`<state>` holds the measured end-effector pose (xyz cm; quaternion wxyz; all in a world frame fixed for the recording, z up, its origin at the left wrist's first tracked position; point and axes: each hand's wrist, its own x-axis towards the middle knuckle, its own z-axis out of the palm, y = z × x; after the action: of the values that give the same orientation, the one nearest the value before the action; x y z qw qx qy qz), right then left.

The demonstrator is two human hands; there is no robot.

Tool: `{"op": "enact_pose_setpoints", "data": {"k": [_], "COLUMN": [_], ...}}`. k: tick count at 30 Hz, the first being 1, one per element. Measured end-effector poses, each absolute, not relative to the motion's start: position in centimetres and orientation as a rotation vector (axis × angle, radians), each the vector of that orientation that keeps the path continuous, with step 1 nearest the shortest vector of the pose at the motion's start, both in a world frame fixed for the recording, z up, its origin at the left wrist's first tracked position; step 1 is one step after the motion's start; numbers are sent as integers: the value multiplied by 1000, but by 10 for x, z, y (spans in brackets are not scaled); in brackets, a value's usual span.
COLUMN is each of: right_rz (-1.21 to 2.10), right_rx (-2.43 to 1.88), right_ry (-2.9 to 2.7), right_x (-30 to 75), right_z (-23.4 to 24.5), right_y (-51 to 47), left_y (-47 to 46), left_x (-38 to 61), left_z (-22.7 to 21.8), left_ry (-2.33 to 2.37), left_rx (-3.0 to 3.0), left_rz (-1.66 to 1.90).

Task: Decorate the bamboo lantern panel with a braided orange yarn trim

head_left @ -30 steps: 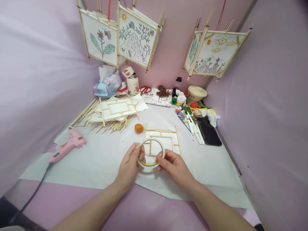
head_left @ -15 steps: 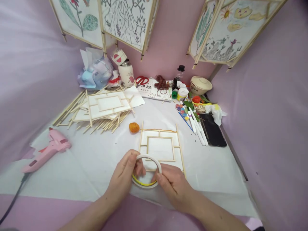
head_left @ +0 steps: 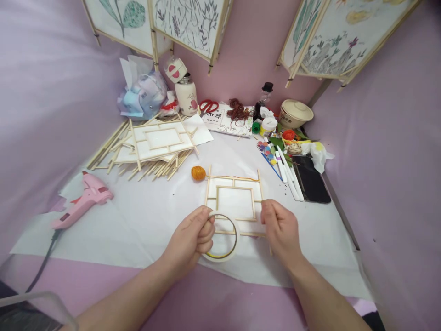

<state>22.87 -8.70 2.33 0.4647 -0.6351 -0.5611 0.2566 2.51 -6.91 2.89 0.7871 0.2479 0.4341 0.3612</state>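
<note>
Holding hand: the left hand was closed on the white ring-shaped roll of tape with a yellow inner edge, thumb on the top of the rim and fingers curled around its left side.
Tape roll: it was lifted off the white paper sheet and tilted, at the near left corner of the frame and overlapping the frame's near bar in the head view.
Right hand: the right hand was curled, its fingertips pinched together over the frame's right side; whether they nipped a tape end could not be told.
Frame: the pale wooden stick frame backed with white paper lay flat on the sheet, just beyond both hands.
Yarn: a small orange ball of yarn sat at the frame's far left corner, its strand running along the far bar.
Glue gun: a pink hot-glue gun lay well off to the left.
Stack: a pile of similar stick frames rested far left.
Right edge: white marker pens lay beside a flat black phone.
</note>
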Motion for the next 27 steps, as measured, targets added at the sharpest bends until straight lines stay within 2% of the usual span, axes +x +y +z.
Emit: {"op": "enact_pose_setpoints", "data": {"k": [3,7,10,20,27], "right_rz": [661,1085,1333,1278,1342], "right_rx": [-1456,-1157,-1091,-1241,-1119], "right_ry": [-1341,-1362,-1313,-1206,-1154], "right_x": [234,227,219,212,216], "right_z": [26,25,23,20,28], "right_y": [-83,-83,-88,-94,-91], "left_y": [-68,-69,-70,-78,-73], "left_x": [25,28,30,34,31], "left_z": [29,29,29,26,28], "left_ry": [910,862,837,795,697], "left_rx": [536,539,534,579,430], "left_rz": [809,839,882,905,928]}}
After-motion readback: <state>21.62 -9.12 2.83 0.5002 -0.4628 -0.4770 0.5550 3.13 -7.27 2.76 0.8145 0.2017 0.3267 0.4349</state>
